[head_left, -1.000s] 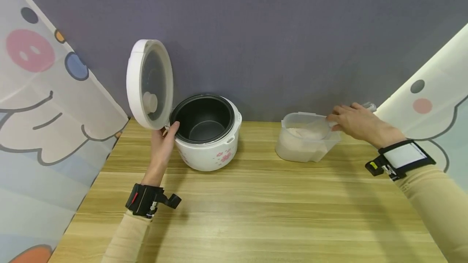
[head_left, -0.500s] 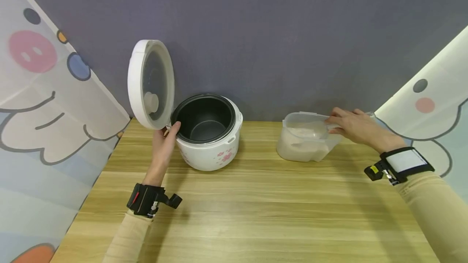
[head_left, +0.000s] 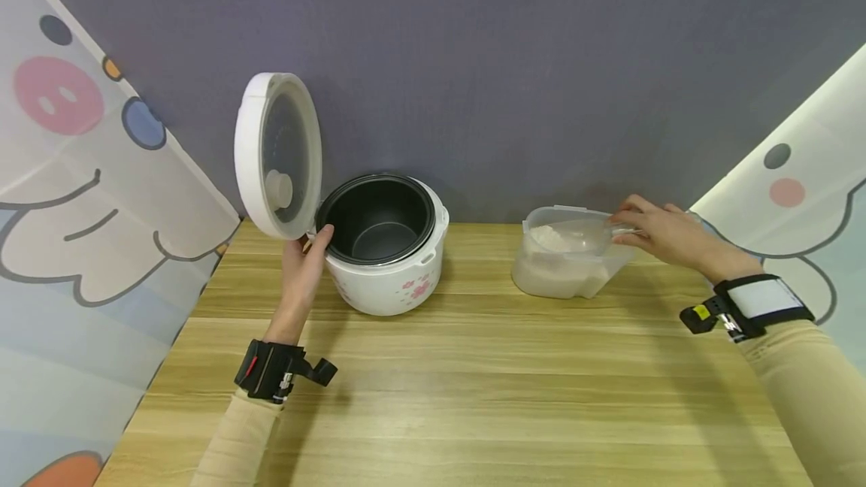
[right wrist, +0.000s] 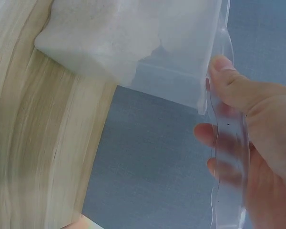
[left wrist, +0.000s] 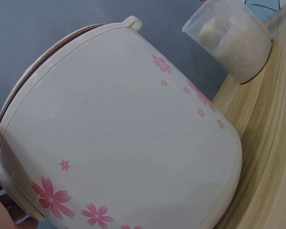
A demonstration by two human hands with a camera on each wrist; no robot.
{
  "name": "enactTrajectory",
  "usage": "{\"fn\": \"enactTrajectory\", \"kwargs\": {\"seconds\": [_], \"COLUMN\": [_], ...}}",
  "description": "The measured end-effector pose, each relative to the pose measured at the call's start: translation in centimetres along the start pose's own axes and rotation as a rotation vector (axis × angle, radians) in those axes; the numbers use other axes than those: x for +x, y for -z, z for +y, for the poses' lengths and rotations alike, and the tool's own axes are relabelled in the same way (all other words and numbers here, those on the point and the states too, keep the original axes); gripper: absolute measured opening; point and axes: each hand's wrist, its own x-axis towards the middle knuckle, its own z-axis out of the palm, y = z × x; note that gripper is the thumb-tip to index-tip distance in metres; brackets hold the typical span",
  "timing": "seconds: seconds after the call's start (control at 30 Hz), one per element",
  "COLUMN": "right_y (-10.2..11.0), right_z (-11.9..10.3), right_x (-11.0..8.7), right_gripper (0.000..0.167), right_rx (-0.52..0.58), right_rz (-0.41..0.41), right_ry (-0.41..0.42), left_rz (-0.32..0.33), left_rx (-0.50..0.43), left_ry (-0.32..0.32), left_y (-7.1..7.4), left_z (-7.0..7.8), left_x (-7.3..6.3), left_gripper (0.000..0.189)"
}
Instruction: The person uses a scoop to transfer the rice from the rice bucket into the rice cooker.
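In the head view, a white rice cooker point(head_left: 386, 295) with pink flowers stands left of centre, its lid point(head_left: 250, 164) raised and its dark inner pot point(head_left: 379, 235) bare inside. My left hand point(head_left: 301, 273) holds the cooker at its left side below the lid, thumb by the rim; most fingers are hidden. To the right stands a translucent container point(head_left: 541, 284) partly filled with rice point(left wrist: 243, 50). My right hand point(head_left: 666, 235) grips the clear handle of a plastic scoop point(right wrist: 231, 191), fingers wrapped round it beside the container's rim. The scoop's bowl is inside the container.
A wooden table point(head_left: 433, 397) runs up to a grey wall point(head_left: 473, 81) just behind the cooker and container. Printed cartoon panels point(head_left: 88, 231) flank the table on both sides. Cooker and container stand apart, with bare tabletop between them.
My right hand has shifted slightly right and the scoop's handle has dropped lower. Rice in the container has been stirred, now heaped toward its left. My left hand and the cooker stay put.
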Motion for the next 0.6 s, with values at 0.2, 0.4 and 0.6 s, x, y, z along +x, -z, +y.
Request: {"fn": "enactTrajectory", "kwargs": {"seconds": [0.2,0.4,0.6], "right_y": [0.25,0.53,0.32], "right_z": [0.33,0.45,0.71], "right_x": [-0.19,-0.44,-1.01], "right_gripper": [0.026,0.026,0.026], "right_rx": [0.010,0.056,0.093], "right_rz": [0.008,-0.051,-0.044], "right_ry": [-0.012,-0.075,-0.082], "left_rz": [0.008,0.004,0.003], "left_rx": [-0.002,-0.014,-0.013], "left_ry": [-0.003,-0.009,-0.015], "left_y": [0.00,0.03,0.04], "left_z": [-0.01,-0.11,-0.13], "left_x": [0.05,0.00,0.01], "left_gripper": [0.059,0.058,0.058]}}
